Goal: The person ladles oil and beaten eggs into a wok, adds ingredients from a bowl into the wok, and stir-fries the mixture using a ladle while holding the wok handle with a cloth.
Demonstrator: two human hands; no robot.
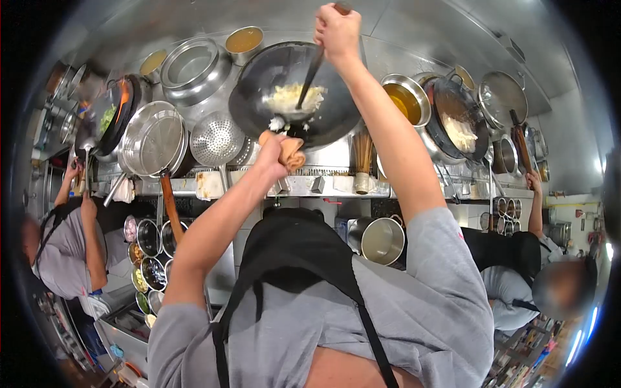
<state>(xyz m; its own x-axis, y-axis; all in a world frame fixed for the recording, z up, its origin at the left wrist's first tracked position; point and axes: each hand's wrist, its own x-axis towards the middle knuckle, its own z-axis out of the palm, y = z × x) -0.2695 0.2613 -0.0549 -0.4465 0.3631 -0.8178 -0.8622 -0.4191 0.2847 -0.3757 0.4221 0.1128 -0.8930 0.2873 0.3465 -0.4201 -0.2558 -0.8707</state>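
A large black wok (252, 84) stands in front of me, with pale yellow and white food (291, 98) in its middle. My left hand (273, 160) is closed on a folded orange-tan cloth (294, 155) at the wok's near rim. The cloth and fingers hide exactly what they grip there. High over the far side of the wok, my right hand (339, 33) is wrapped round the top of a long dark handle. It belongs to a ladle (312, 76) that slants down into the food; its head is partly hidden.
Left of the wok are a perforated skimmer (217, 139), stacked strainers (153, 137) and a steel pot (189, 68). A bowl of amber liquid (402, 102) and another wok (458, 119) sit right. A bamboo brush (363, 152) stands nearby. Co-workers (71, 252) (517, 271) are at both sides.
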